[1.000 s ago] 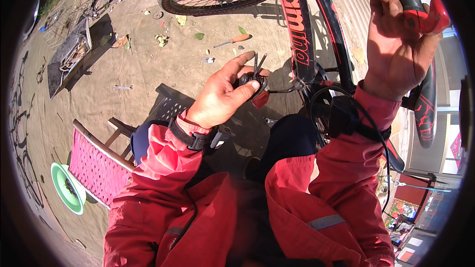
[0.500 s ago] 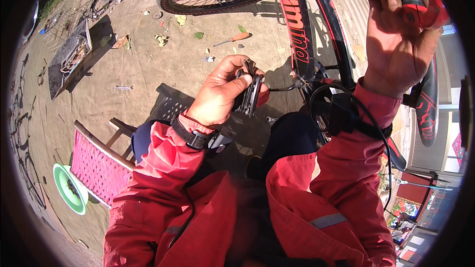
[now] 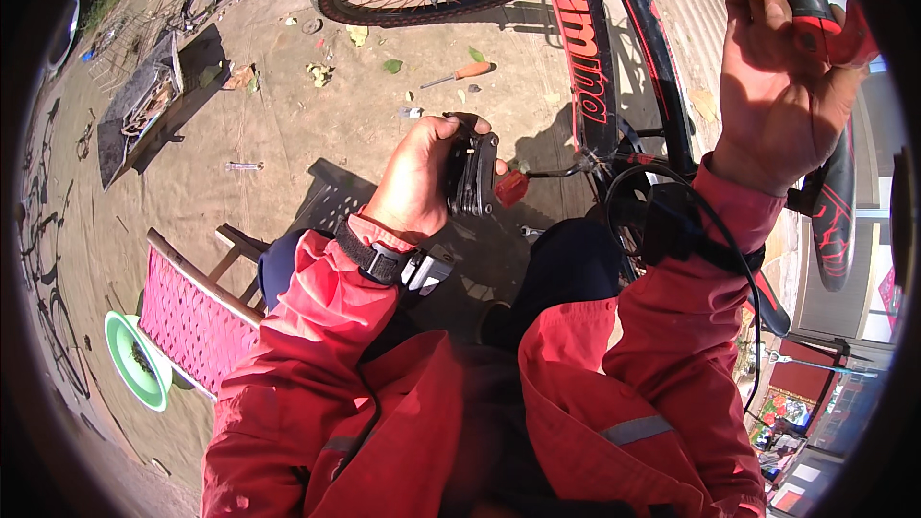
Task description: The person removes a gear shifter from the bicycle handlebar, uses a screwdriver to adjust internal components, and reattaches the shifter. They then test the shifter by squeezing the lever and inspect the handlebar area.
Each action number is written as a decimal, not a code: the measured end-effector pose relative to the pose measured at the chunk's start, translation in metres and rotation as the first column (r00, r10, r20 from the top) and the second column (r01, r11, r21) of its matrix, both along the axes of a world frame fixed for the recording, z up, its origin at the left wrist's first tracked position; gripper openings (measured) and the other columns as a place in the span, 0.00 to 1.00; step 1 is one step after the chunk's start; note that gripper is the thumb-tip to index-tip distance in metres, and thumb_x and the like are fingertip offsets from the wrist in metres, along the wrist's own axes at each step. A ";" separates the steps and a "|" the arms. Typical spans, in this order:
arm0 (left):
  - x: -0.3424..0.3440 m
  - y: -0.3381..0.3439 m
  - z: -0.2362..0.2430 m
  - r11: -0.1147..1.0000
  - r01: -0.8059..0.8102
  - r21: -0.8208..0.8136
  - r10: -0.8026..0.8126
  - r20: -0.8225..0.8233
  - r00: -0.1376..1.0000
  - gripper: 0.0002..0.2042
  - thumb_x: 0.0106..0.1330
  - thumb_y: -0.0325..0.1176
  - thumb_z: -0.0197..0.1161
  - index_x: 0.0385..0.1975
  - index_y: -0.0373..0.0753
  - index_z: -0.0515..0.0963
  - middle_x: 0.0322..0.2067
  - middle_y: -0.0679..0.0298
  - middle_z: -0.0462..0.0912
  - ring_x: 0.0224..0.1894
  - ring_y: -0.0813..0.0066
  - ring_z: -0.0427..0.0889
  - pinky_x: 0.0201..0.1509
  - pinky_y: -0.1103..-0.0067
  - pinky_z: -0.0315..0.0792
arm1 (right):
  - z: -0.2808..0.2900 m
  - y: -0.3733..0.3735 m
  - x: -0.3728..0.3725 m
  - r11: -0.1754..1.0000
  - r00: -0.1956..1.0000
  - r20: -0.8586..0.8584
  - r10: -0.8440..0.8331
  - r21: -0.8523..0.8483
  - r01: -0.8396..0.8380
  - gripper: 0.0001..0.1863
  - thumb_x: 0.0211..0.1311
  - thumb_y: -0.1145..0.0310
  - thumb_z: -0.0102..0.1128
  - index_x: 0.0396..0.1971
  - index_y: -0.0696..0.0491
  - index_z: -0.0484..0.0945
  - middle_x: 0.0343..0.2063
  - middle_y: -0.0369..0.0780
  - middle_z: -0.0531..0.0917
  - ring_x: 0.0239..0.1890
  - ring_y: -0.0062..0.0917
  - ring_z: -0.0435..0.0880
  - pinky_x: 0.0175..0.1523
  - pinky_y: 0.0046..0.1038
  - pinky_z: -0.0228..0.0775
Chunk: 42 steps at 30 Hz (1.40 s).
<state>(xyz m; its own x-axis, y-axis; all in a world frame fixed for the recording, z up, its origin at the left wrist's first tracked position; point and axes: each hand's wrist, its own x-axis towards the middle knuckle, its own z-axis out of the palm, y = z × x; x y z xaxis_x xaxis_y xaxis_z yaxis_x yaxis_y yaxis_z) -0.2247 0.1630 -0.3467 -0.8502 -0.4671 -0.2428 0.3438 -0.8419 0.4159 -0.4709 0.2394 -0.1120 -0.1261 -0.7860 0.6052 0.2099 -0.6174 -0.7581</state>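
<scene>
I see both arms covered by a bright red, slightly crumpled fabric jacket (image 3: pixel 384 422), its long sleeves ending in plain cuffs at the wrists. A narrow grey reflective strip (image 3: pixel 633 430) runs across the sleeve on my right arm, and a fainter one shows low on the other sleeve. My left hand (image 3: pixel 414 182) is bare; just below it a black wrist strap with a dark rectangular buckle (image 3: pixel 374 257) wraps the cuff. My right hand (image 3: pixel 782 101) is bare too. Dark navy trousers (image 3: pixel 566 264) cover my knees below the jacket.
</scene>
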 end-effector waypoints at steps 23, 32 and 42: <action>0.006 0.005 0.007 0.809 -0.034 -0.586 0.072 0.041 0.997 0.18 0.71 0.27 0.63 0.59 0.31 0.72 0.50 0.62 0.78 0.52 0.71 0.81 0.59 0.76 0.72 | -0.002 0.000 -0.007 1.000 1.000 -0.017 -0.012 -0.014 0.012 0.21 0.75 0.46 0.48 0.49 0.44 0.82 0.33 0.48 0.79 0.55 0.46 0.73 0.71 0.50 0.48; 0.008 0.001 0.013 0.432 -0.064 -0.899 0.164 0.009 0.986 0.19 0.64 0.31 0.72 0.51 0.31 0.76 0.55 0.56 0.73 0.59 0.67 0.73 0.64 0.73 0.67 | -0.003 0.000 -0.004 0.998 0.998 0.012 0.059 -0.005 -0.059 0.21 0.74 0.45 0.49 0.56 0.37 0.81 0.37 0.48 0.79 0.55 0.46 0.73 0.72 0.50 0.48; 0.010 0.000 0.011 0.523 -0.039 -0.852 0.089 0.008 0.996 0.19 0.67 0.33 0.69 0.54 0.32 0.76 0.58 0.58 0.71 0.57 0.68 0.77 0.63 0.72 0.69 | -0.007 -0.001 -0.006 0.998 0.999 0.006 0.054 -0.033 -0.054 0.20 0.73 0.45 0.51 0.54 0.38 0.83 0.35 0.47 0.80 0.54 0.46 0.73 0.72 0.49 0.49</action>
